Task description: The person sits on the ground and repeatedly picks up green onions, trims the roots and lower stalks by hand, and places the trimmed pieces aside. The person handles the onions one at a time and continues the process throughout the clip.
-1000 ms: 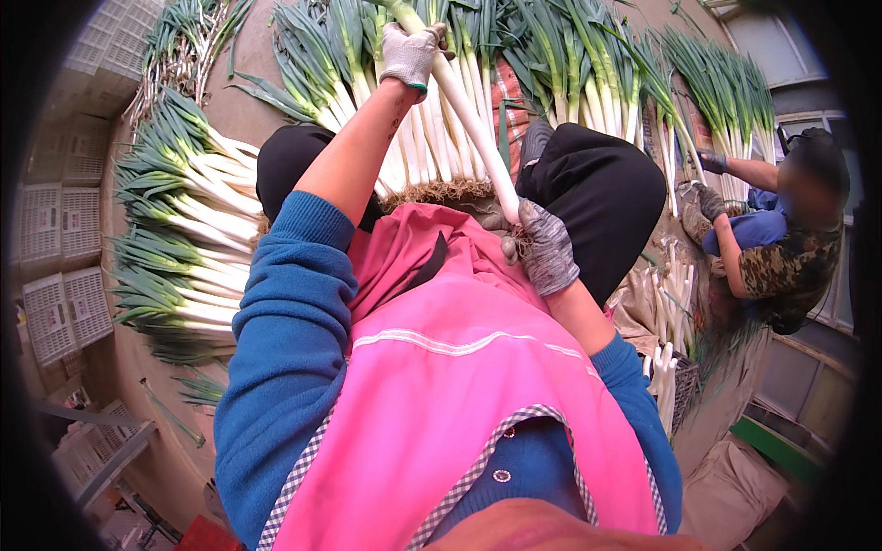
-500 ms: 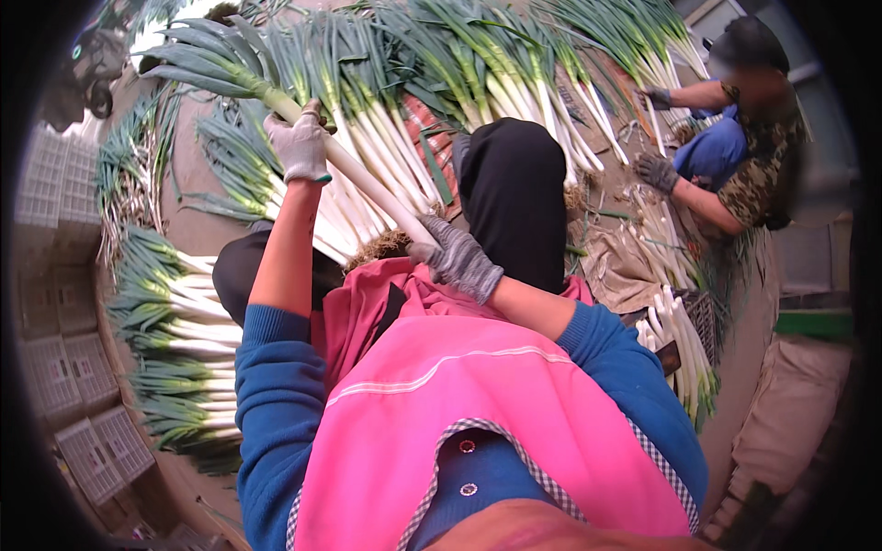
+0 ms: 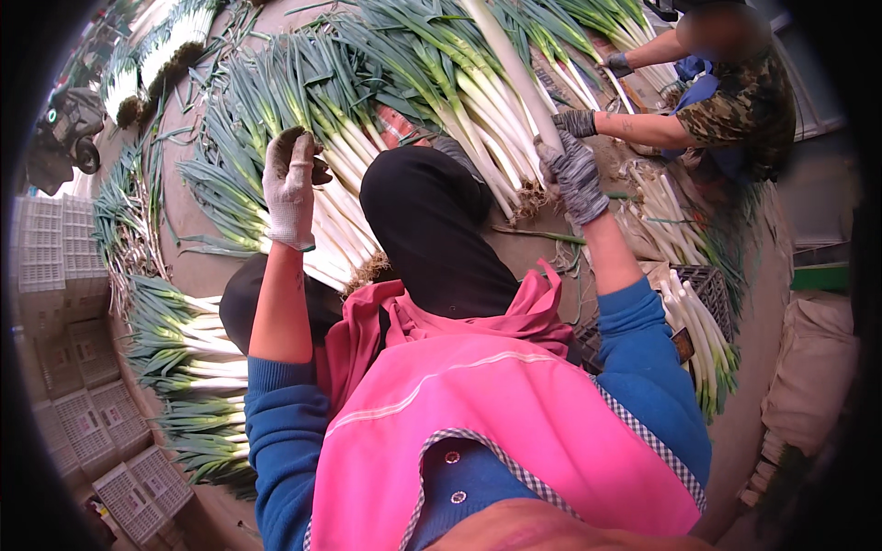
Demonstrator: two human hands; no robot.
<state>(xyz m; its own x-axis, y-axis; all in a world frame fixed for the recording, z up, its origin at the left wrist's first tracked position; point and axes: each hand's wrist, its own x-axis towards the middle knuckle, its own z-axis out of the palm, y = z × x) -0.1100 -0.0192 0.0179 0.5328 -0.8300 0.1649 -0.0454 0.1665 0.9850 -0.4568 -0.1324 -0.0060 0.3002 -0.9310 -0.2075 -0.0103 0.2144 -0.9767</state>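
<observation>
My right hand (image 3: 571,179), in a mottled grey glove, is closed round the white stem of a long leek (image 3: 510,69), raised toward the upper edge of the view; its top is out of the picture. My left hand (image 3: 289,184), in a pale knit glove, is held up with fingers loosely curved and apart, empty, in front of a row of leeks (image 3: 344,220) with white stems, green leaves and brown roots. Another heap of leeks (image 3: 478,110) lies beyond my knees, and a further stack (image 3: 197,349) is at my left.
A co-worker (image 3: 735,101) in camouflage crouches at upper right, gloved hands among leeks. A dark crate (image 3: 712,285) with trimmed leeks (image 3: 689,331) is beside my right arm. Plastic crates (image 3: 101,413) line the left, a dark wheeled object (image 3: 64,138) above them. A beige covered pile (image 3: 804,367) is at right.
My left hand has let go of the leek. My right hand has carried it up and to the right. The view has shifted, and the co-worker's near hand appears higher.
</observation>
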